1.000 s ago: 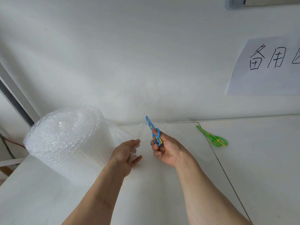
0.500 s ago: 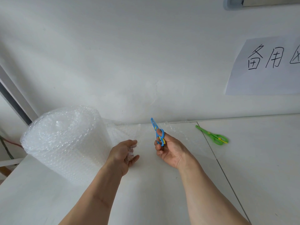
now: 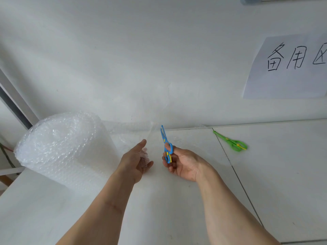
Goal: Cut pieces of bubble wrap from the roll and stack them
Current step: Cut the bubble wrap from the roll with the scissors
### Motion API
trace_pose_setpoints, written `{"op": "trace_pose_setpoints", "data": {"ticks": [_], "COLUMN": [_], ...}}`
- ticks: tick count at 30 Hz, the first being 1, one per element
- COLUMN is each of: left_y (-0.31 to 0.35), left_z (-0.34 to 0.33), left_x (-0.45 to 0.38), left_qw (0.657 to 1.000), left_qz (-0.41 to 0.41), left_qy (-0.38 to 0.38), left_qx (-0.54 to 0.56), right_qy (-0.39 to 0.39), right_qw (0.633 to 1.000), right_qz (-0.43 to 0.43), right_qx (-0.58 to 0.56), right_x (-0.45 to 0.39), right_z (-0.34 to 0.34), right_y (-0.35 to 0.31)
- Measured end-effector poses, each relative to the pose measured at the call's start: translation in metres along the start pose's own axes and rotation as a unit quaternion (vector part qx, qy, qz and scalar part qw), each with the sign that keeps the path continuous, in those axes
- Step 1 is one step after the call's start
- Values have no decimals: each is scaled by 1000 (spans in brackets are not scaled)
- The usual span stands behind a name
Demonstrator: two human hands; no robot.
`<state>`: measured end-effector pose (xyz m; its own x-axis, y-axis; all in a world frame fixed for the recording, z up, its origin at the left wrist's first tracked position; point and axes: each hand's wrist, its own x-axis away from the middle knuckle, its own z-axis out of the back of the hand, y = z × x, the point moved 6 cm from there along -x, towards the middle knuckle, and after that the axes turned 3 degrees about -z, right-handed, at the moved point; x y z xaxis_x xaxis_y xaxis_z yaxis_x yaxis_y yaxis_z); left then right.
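Observation:
A big roll of bubble wrap [image 3: 60, 147] stands on the white table [image 3: 159, 200] at the left. Its loose sheet [image 3: 134, 131] runs right toward the wall and over my left hand. My left hand [image 3: 137, 159] lies under the sheet's edge, fingers stretched out, with wrap against the palm. My right hand [image 3: 182, 163] holds small blue scissors [image 3: 166, 144], blades upright and closed, just right of the sheet's edge.
Green scissors [image 3: 231, 142] lie on the table at the right, past a seam [image 3: 230, 163] between two tabletops. A paper sign with handwriting [image 3: 286, 68] hangs on the wall. A dark window frame [image 3: 14, 106] runs at the far left.
My left hand has uncurled from a loose fist on the wrap to stretched fingers. My right hand with the blue scissors has shifted slightly right, blades turned more upright.

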<state>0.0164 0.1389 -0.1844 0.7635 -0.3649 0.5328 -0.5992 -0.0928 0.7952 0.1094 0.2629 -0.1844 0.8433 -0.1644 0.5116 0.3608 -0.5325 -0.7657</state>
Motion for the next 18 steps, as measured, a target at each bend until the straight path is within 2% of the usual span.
{"op": "trace_pose_setpoints", "data": {"ticks": [6,13,18], "left_y": [-7,-15,-15], "left_z": [3,7,12], "left_x": [6,20,28], "left_qw": [1000,999,1000], "left_qz": [-10,-21,-12], "left_qy": [-11,-3,-10], "left_qx": [8,26,-5], "right_qy": [37,-1,-31], "right_qw": [994,995,995], "right_qz": [18,36,30], "right_qx": [99,97,88], "right_x": [15,42,55], "right_z": [-3,-12,-18], "right_y": [3,13,24]}}
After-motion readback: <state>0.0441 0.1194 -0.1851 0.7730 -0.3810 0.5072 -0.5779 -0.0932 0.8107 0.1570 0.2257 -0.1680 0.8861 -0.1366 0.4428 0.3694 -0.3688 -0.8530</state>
